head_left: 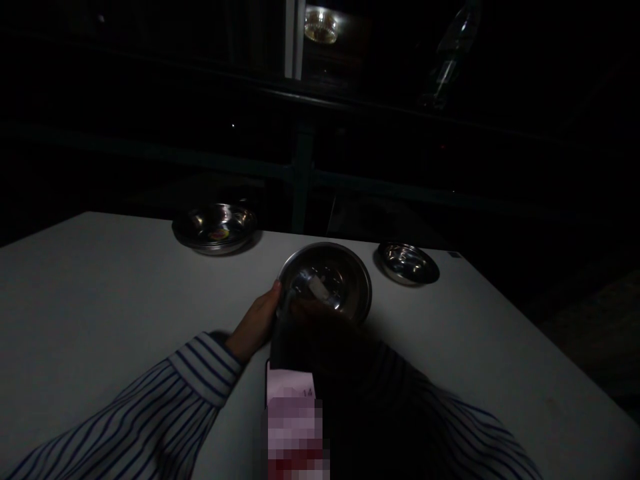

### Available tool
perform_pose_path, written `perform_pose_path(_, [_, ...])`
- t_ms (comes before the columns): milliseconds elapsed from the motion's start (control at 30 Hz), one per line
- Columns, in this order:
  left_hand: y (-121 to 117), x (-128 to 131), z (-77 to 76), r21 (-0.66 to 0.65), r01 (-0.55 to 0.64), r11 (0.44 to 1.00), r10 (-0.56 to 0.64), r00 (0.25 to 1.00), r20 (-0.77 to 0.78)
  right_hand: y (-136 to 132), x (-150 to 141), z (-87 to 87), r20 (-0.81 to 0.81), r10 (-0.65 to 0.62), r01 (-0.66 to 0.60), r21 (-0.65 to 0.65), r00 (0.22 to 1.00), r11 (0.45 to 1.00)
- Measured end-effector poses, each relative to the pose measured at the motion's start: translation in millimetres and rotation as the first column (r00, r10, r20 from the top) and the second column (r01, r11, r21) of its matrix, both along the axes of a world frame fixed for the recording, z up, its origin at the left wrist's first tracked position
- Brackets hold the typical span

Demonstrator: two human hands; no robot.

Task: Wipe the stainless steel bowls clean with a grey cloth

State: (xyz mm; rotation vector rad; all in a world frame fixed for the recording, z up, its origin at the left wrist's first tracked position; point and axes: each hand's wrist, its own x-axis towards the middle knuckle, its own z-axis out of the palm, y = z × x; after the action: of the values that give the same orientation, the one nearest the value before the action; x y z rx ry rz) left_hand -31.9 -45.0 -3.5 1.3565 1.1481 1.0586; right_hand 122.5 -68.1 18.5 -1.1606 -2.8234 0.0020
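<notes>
A white tabletop carries a wide metal dish with a coloured sticker at far left and a smaller bowl at far right. A small dark patch marks the far right corner. Whether the tilted middle basin touches it is unclear.

Right hand, frame centre: dark blur from where I stand, can't make out its fingers or whether it grips anything. It hides the near side of the middle bowl. Pale patch in there: thing or reflection, can't tell. Left hand: fingers hidden by the bowl. Sticker in the left bowl: too small to read. Card, bottom centre: pixelated, cut by the bottom edge. Bottle, upper right: mostly lost in darkness.
</notes>
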Motion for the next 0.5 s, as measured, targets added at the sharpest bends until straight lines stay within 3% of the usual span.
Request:
perform_pose_path(133, [-0.6, -0.3, 2.8, -0.001, -0.015, 1.000, 0.015, 1.000, 0.003, -2.4, 3.0, 0.4, 0.008, -0.011, 0.012, -0.028, 1.000, 1.000])
perform_pose_path(267, [0.2, -1.0, 0.9, -0.075, -0.102, 0.992, 0.102, 0.995, -0.015, -6.9, 20.6, 17.8, 0.097, -0.042, 0.046, -0.044, 0.994, 0.998])
perform_pose_path(367, [1.6, -1.8, -2.3, -0.104, -0.104, 0.989, 0.103, 0.995, -0.010, -9.0, 27.2, 27.8, 0.172, -0.076, 0.083, -0.033, 0.982, 0.996])
perform_pose_path(500, [3.8, -2.6, -5.0, -0.108, -0.066, 0.992, 0.070, 0.997, 0.026, -7.3, 20.8, 17.2, 0.068, -0.010, 0.011, -0.019, 0.998, 1.000])
